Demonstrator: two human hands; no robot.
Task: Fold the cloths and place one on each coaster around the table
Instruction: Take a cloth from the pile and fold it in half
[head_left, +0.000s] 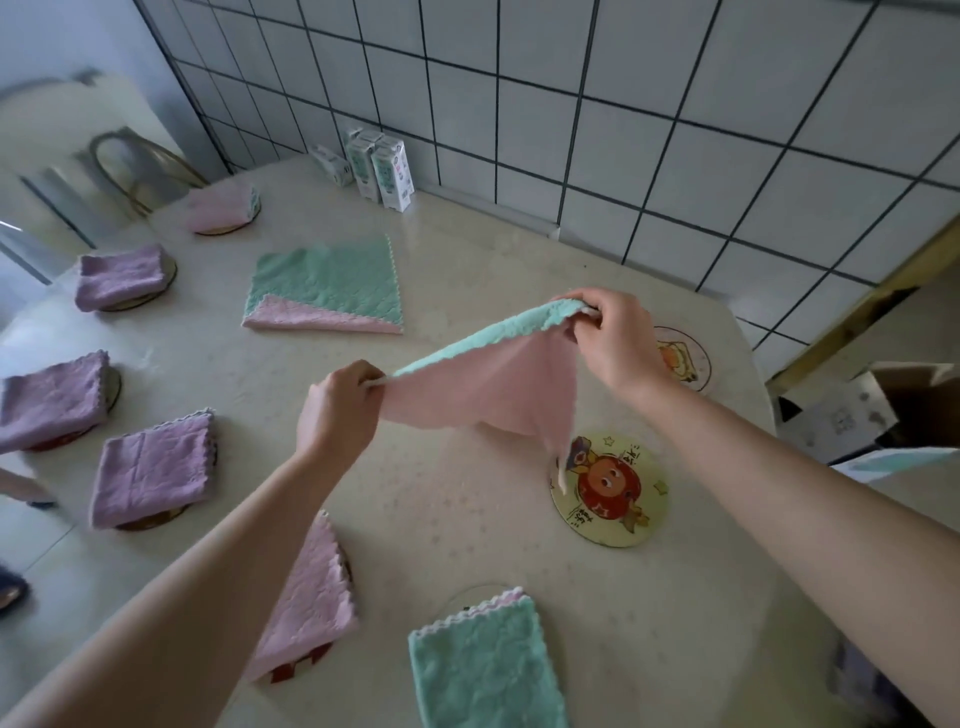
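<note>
A pink-and-green cloth (483, 384) hangs in the air above the table's middle, folded over along its top edge. My left hand (337, 410) pinches its left corner and my right hand (608, 338) pinches its right corner. Its lower tip dangles over a bare round coaster with a red cartoon figure (618, 493). A second bare coaster (685, 358) lies partly behind my right wrist. Folded cloths cover coasters along the left and near edges: pink (221, 208), purple (122, 275), purple (49, 400), purple (156, 467), pink (309, 597), green (483, 670). Another pink-and-green cloth (327, 286) lies flat, one corner turned up.
Small white cartons (382, 169) stand at the back of the beige table (467, 545) against a tiled wall. An open cardboard box (872, 410) sits beyond the table's right edge. A chair back (135, 166) shows at the far left.
</note>
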